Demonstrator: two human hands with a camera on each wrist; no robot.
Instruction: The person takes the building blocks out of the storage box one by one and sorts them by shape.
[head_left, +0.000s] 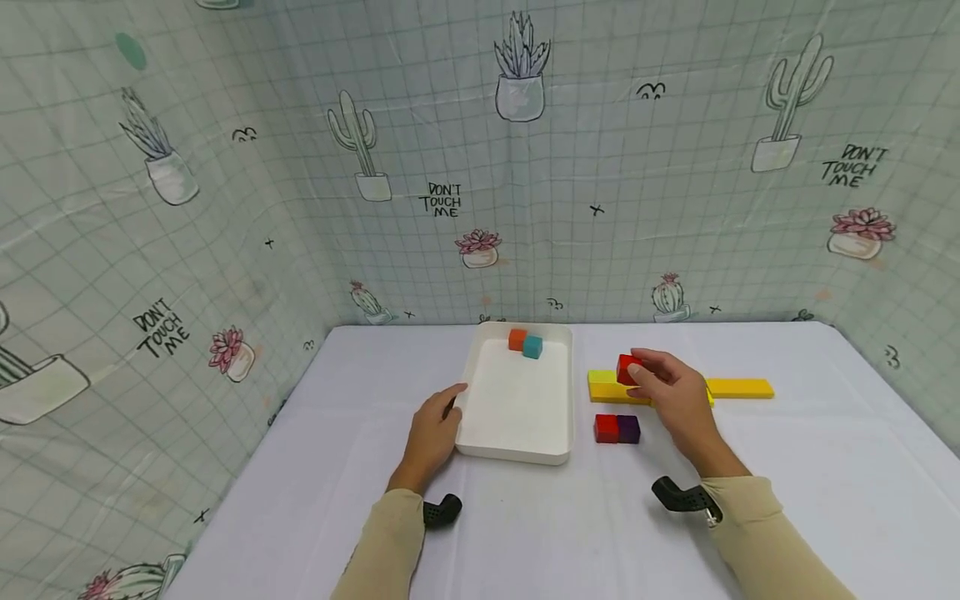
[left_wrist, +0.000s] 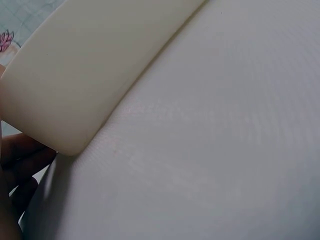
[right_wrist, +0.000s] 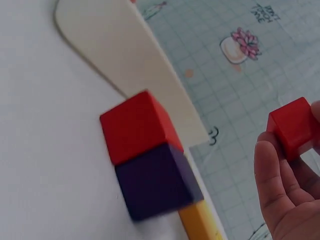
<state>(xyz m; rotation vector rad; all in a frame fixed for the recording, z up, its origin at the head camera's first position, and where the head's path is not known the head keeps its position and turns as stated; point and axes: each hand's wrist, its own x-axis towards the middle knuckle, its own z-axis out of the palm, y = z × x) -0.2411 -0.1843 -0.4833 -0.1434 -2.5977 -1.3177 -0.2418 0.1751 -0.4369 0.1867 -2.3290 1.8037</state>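
My left hand (head_left: 435, 429) holds the left side of a shallow white tray (head_left: 513, 456), its fingers at the outer wall in the left wrist view. Inside the tray's far end lie an orange cube (head_left: 517, 339) and a teal cube (head_left: 532, 347), side by side. Between thumb and fingers, my right hand (head_left: 678, 404) pinches a red cube (head_left: 628, 369), raised above the table right of the tray. Nearer me, a second red cube (right_wrist: 135, 130) and a dark purple cube (right_wrist: 155, 185) sit against each other on the table.
Yellow bars (head_left: 738, 388) lie in a row behind and under the right hand, which partly covers them. A white cloth (head_left: 360, 392) spreads over the table. Behind it hangs a grid-patterned curtain (head_left: 600, 167) with cactus drawings.
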